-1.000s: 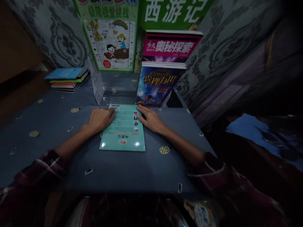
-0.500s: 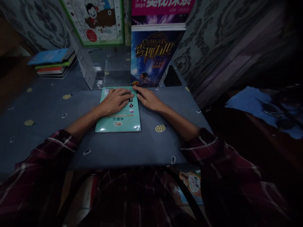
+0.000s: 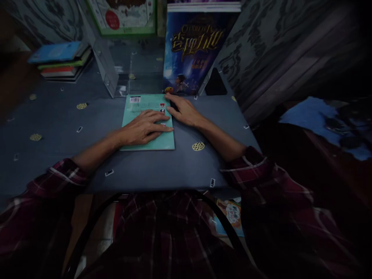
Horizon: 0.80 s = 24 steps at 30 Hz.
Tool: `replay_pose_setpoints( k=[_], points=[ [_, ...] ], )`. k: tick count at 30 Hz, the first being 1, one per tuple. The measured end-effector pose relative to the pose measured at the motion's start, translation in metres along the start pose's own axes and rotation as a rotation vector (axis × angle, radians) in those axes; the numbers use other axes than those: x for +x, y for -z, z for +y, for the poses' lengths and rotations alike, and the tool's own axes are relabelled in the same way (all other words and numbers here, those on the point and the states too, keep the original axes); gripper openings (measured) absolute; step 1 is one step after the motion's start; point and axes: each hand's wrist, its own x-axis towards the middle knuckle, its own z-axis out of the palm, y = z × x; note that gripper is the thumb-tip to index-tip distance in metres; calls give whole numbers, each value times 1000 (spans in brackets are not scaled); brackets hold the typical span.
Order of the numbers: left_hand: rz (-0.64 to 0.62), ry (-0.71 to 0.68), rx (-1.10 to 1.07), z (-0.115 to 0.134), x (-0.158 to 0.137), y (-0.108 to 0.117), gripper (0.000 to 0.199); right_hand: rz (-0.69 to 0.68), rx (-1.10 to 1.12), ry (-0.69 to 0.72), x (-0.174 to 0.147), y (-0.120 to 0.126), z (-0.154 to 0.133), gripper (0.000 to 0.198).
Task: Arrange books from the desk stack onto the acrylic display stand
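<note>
A teal book (image 3: 145, 105) lies closed and flat on the table, its barcode at the far left corner. My left hand (image 3: 145, 127) rests palm down across its lower half, fingers stretched toward the right edge. At the book's far right corner, my right hand (image 3: 183, 110) touches the edge with outstretched fingers, thumb apart from them. Just beyond the book, a dark blue book (image 3: 193, 52) with gold lettering stands upright in a clear acrylic holder (image 3: 109, 73).
A stack of books (image 3: 62, 62) lies at the back left. A black phone-like slab (image 3: 215, 82) is right of the holder. Behind stands a green-framed book (image 3: 124, 30). The patterned tablecloth (image 3: 162, 170) reaches the near edge. Blue cloth (image 3: 302, 120) lies off to the right.
My left hand has slid down the teal book toward me, uncovering the barcode and upper part. My right hand stays at the far right corner. The view has tilted slightly downward.
</note>
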Motion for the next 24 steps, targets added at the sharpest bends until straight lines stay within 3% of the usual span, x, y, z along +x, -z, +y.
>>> replay_pose_setpoints(
  k=[6,11,20,24],
  points=[
    [-52,-53,-29,25,-14,-1,39,-11,-24,20,1,-1,0,70],
    [-51,-55,1,32,-18,-3,41,-6,-64,-1,-1,-4,-5,68],
    [-1,-57,18,33,-21,-7,33,-23,-74,-20,-50,-3,-38,65],
    [53,-6,120,37,-24,-11,42,-28,-100,-35,-62,-1,-47,59]
  ],
)
